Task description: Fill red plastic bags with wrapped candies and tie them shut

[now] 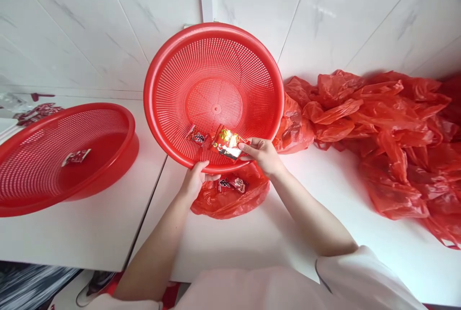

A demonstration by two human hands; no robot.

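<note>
A large red plastic colander basket (216, 65) is tilted toward me. My left hand (194, 180) grips its near rim, thumb on the upper side. My right hand (262, 156) pinches a shiny red-and-gold snack packet (226, 142) just inside the near wall. To the left of it lies a smaller red packet (197, 135) with dark lettering. Below the rim, a red plastic bag (230, 206) sits on the table with red packets (232, 183) in its mouth. The basket hides part of this bag.
On the left stands another red colander basket (108, 175) with a packet (76, 157) inside. Crumpled red plastic bags (378, 108) are heaped along the right. Behind is a tiled wall (90, 26). A dark seam (147, 204) divides the white tables (317, 190).
</note>
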